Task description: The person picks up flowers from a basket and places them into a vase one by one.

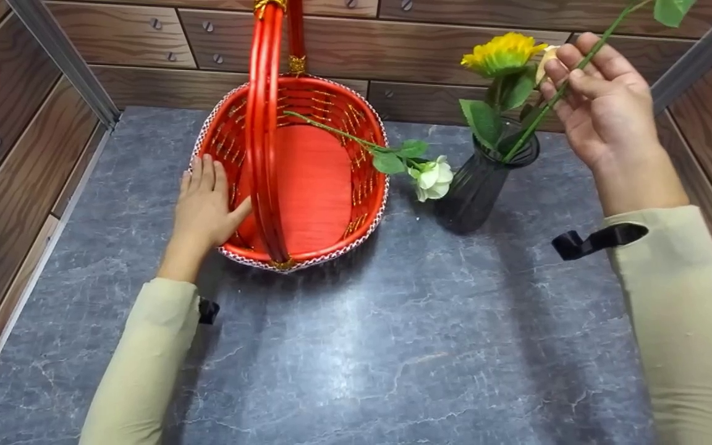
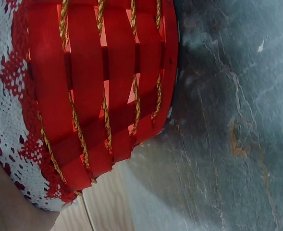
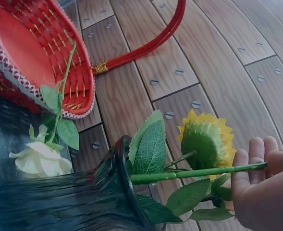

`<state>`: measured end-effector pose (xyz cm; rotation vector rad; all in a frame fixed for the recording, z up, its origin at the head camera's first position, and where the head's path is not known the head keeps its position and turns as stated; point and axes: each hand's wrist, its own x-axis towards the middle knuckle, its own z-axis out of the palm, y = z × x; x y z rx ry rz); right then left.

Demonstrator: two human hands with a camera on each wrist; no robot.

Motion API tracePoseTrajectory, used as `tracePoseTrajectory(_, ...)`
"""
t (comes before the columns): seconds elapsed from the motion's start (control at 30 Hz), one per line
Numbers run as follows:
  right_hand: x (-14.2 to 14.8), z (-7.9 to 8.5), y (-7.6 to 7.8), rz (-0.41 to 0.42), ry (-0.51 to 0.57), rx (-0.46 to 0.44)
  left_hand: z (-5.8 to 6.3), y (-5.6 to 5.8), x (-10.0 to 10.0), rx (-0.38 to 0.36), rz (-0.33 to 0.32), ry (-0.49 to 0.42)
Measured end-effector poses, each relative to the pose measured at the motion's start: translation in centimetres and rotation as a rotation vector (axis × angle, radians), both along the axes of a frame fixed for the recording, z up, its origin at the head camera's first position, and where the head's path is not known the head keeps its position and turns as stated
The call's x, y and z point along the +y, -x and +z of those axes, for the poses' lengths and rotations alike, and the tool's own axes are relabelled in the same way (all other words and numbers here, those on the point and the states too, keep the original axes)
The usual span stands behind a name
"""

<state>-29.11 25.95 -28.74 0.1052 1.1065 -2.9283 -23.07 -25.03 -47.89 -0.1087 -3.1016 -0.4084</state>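
My left hand (image 1: pixel 201 201) rests on the left rim of a red woven basket (image 1: pixel 365 96), fingers straight and thumb spread over the inside. In the left wrist view, the basket's side (image 2: pixel 88 91) fills the upper left. My right hand (image 1: pixel 615 114) pinches a long green flower stem (image 1: pixel 541 117) between thumb and fingers. This stem's lower end stands in a dark glass vase (image 1: pixel 473 191), while its top runs out of the head view past a leaf. A yellow sunflower (image 1: pixel 504 54) also stands in the vase, and a pale bloom behind the right fingers is partly hidden.
Across the basket's right rim lies a white flower (image 1: pixel 433 179), its stem inside and its bloom beside the vase. The basket's tall handle (image 1: pixel 263 123) arches upward. Wood-patterned panels (image 1: pixel 430 52) stand behind and at both sides of the grey marbled surface (image 1: pixel 356 346).
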Motion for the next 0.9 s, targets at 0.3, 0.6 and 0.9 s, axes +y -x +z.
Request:
tracePoseTrajectory(0.3,-0.6,-1.5,0.1,0.014,-0.089,-0.036,0.0,-0.1,0.0,-0.011,-0.007,0.002)
tracePoseTrajectory(0.6,-1.6,-3.1,-0.2,0.054,-0.220,-0.011,0.0,0.0,-0.1,-0.015,0.000,-0.005)
tracePoseTrajectory(0.9,-1.9,-4.2,-0.1,0.069,-0.296,-0.065,0.2,-0.1,0.0,-0.012,-0.001,-0.004)
